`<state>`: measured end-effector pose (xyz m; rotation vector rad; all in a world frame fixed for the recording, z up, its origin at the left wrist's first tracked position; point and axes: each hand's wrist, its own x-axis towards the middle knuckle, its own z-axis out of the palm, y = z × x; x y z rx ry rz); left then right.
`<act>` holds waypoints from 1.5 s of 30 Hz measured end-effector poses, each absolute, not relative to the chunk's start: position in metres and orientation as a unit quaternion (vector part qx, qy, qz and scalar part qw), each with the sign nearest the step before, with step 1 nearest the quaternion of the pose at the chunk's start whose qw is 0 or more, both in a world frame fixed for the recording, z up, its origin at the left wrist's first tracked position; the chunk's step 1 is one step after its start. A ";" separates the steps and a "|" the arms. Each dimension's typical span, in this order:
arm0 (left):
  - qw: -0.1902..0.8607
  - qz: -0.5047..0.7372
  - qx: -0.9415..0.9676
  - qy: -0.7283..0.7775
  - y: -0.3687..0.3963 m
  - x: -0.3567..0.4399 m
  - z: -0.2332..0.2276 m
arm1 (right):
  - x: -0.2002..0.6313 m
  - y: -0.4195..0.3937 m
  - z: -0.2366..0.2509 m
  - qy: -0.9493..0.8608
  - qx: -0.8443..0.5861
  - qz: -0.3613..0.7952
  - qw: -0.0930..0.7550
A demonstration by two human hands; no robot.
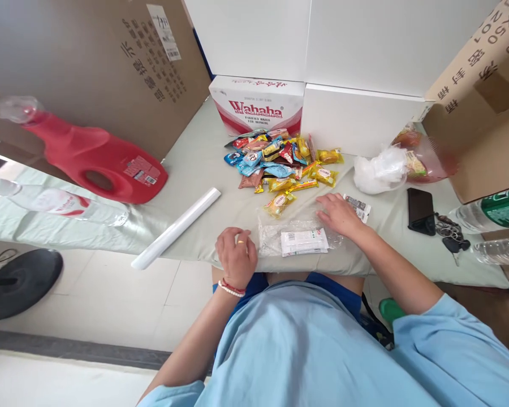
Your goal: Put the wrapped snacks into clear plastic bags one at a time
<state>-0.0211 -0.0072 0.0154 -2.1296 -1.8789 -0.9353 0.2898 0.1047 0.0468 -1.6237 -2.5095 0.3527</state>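
Note:
My left hand point(236, 257) rests at the table's front edge, palm down, with its fingers curled in and nothing visible in them. Just to its right lies a clear plastic bag point(269, 237) with white packets point(304, 242) on or inside it; I cannot tell which. My right hand point(338, 213) lies on the table by the bag's far right end, fingers stretched out, holding nothing. Partly behind that wrist is a small printed packet point(358, 208). Beyond both hands sits a heap of wrapped snacks point(275, 155), with a yellow-wrapped snack point(279, 203) nearest to me.
A white rolled tube point(178, 227), a red jug point(106, 152) and a water bottle point(55, 202) lie at left. Behind the snacks stand a Wahaha box point(258, 104) and a white box point(356, 118). Rightward are a crumpled white bag point(379, 169), a phone point(421, 211), keys point(452, 234) and bottles point(500, 212).

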 end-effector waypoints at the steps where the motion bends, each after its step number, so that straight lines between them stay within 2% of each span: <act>1: 0.073 -0.317 -0.729 -0.602 -0.012 -0.013 0.020 | 0.281 0.111 0.046 -0.838 -0.523 0.133 0.077; 3: 0.036 -0.286 -0.788 -0.544 -0.017 0.007 0.027 | 0.262 0.124 0.043 -0.840 -0.505 0.182 0.075; 7: -0.058 -0.115 -0.839 -0.528 -0.011 0.045 0.022 | 0.238 0.141 0.040 -0.820 -0.496 0.284 0.017; 11: -0.089 -0.049 -0.839 -0.534 -0.004 0.056 0.008 | 0.239 0.132 0.051 -0.830 -0.465 0.306 0.014; 15: -0.114 -0.093 -0.828 -0.542 -0.008 0.047 -0.002 | 0.247 0.089 0.059 -0.902 -0.339 0.267 0.031; 20: -0.226 -0.255 -0.790 -0.510 -0.021 0.010 -0.013 | 0.251 0.034 0.050 -0.933 -0.310 0.173 -0.058; 22: -0.253 -0.340 -0.721 -0.548 -0.024 -0.006 -0.016 | 0.252 0.025 0.045 -0.934 -0.314 0.161 -0.051; 25: -0.212 -0.405 -0.582 -0.672 -0.017 -0.015 -0.015 | 0.249 0.020 0.040 -0.932 -0.326 0.153 -0.039; 32: -0.154 -0.264 -0.658 -0.688 0.002 0.011 -0.001 | 0.263 0.015 0.042 -0.920 -0.337 0.201 0.003; 37: -0.265 -0.292 -0.599 -0.697 -0.004 0.020 0.019 | 0.271 0.005 0.043 -0.907 -0.364 0.212 0.023; 41: -0.323 -0.316 -0.639 -0.622 -0.005 0.058 0.025 | 0.263 -0.002 0.040 -0.890 -0.400 0.215 0.036; 43: -0.292 -0.294 -0.704 -0.577 -0.007 0.077 0.021 | 0.267 -0.003 0.037 -0.884 -0.391 0.247 0.074; 45: -0.230 -0.256 -0.757 -0.555 -0.010 0.087 0.016 | 0.276 -0.003 0.033 -0.864 -0.390 0.280 0.148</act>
